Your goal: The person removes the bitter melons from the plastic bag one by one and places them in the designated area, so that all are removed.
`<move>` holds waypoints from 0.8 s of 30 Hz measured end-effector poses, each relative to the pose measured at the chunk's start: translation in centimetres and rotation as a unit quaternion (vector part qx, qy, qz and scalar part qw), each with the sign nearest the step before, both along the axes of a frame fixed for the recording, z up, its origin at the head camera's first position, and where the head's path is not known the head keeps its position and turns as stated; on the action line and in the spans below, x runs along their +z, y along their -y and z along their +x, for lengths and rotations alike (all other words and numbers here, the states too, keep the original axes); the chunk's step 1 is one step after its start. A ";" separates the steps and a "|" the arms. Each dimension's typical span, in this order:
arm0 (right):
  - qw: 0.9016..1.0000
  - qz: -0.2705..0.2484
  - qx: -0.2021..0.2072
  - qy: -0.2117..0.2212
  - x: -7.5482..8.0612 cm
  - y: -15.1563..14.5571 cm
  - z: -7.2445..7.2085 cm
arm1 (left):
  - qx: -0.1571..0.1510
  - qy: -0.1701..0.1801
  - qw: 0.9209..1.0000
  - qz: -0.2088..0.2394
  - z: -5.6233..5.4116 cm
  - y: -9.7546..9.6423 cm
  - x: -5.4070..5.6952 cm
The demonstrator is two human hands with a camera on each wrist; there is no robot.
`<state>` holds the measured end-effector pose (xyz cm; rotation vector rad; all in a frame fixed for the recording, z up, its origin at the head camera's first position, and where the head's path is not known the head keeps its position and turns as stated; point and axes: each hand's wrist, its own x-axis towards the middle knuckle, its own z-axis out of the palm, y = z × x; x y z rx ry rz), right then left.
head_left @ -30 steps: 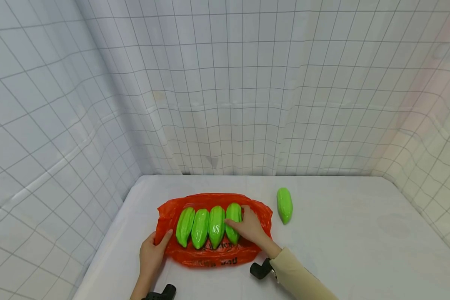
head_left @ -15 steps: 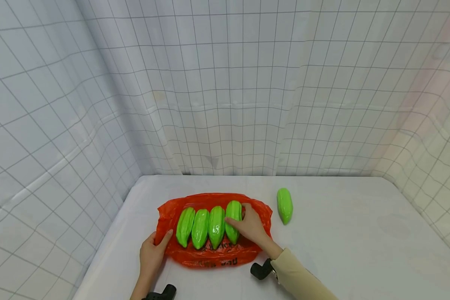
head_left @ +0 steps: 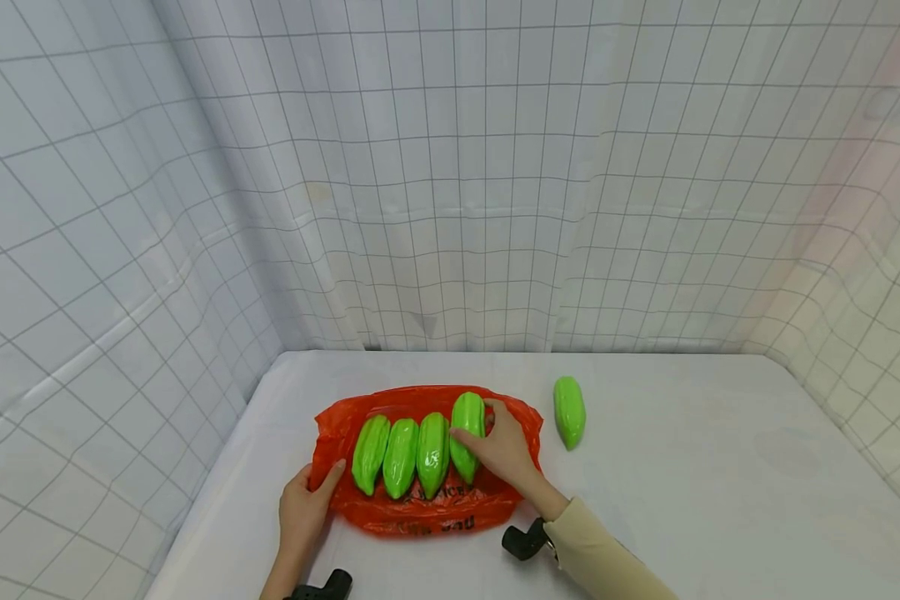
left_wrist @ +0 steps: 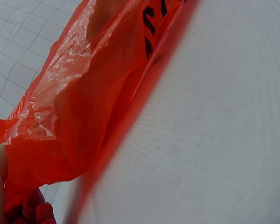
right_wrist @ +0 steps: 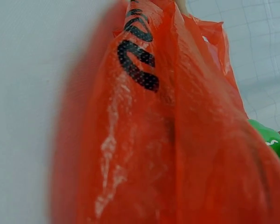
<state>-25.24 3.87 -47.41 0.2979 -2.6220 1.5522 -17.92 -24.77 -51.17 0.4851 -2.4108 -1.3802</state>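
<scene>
A crinkled red plastic bag with black print lies spread on the white table. Three glossy, long green ridged fruits sit in a row on it. At the right end of that row, my right hand grips another green ridged fruit between thumb and fingers. My left hand pinches the bag's left edge, its thumb on top and its fingers underneath. In the right wrist view the red plastic hides most of the held fruit; only a little green shows.
A single green ridged fruit lies on the white tabletop, right of the bag. White grid-patterned curtains surround the table at the back and both sides. Black wrist devices sit near both wrists.
My right hand has moved the rightmost fruit of the row up and slightly away from me, so it stands higher than its neighbours. The left hand keeps its place on the bag.
</scene>
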 end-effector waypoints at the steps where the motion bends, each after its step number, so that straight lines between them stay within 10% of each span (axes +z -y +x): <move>1: 1.000 -0.002 -0.003 -0.002 0.0 0.0 0.0 | 0.000 -0.001 1.000 0.000 0.0 0.0 0.0; 24: 0.997 -0.059 -0.035 -0.046 1.8 -0.1 0.5 | 0.001 0.006 1.000 0.002 -0.1 -0.1 0.0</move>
